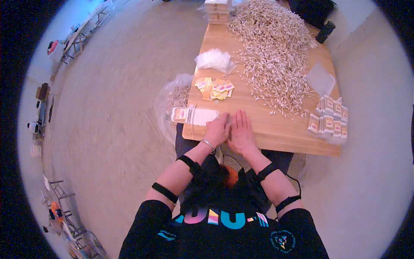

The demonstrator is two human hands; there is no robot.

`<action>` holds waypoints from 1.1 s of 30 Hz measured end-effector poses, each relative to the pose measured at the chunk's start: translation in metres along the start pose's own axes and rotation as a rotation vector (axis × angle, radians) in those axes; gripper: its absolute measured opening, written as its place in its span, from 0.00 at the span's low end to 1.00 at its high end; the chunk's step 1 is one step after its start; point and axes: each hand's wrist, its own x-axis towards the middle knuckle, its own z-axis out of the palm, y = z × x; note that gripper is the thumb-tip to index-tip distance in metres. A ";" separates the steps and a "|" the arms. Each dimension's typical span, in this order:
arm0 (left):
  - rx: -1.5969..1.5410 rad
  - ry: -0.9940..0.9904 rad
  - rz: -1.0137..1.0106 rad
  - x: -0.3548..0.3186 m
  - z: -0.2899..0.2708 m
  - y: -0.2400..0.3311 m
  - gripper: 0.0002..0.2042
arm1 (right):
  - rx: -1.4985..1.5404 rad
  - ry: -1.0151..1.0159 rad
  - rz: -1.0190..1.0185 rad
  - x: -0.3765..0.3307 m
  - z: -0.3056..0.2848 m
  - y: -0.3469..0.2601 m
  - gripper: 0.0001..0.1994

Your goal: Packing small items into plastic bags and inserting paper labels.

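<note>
1. Nearest is a person in a black shirt with coloured lettering. The left hand [217,130] has bent fingers; whether it pinches anything cannot be told. The right hand [242,133] lies flattened, fingers straight and together.
2. A small row of cotton swabs [229,119] sits between the hands, at the near edge of the wooden bench [293,139]. Uneven pressure could skew the row or spill sticks over that edge.
3. Left of the hands lies a white strip [203,117], and beside it a filled packet [179,114] at the bench's left edge; a careless elbow could knock it off.
4. At the right, packed bundles [330,118] carry orange-and-white labels, too small to read.
5. Farther up lie loose yellow cards [221,88], their print also unreadable, then clear bags [214,60].
6. Farthest, a big swab heap [271,52] could slide if bumped.
</note>
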 end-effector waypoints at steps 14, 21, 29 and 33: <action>-0.855 0.307 -0.033 0.011 -0.007 -0.033 0.20 | -0.191 -0.246 0.114 0.035 0.000 -0.056 0.36; -0.634 0.311 -0.028 0.002 -0.038 -0.059 0.18 | -0.017 -0.155 0.058 0.048 0.008 -0.087 0.35; -0.381 0.382 0.089 -0.005 -0.068 -0.071 0.18 | 0.081 -0.064 0.046 0.051 0.018 -0.095 0.38; -0.112 0.551 -0.053 -0.005 -0.086 -0.127 0.20 | 0.068 0.056 0.031 0.053 0.021 -0.106 0.39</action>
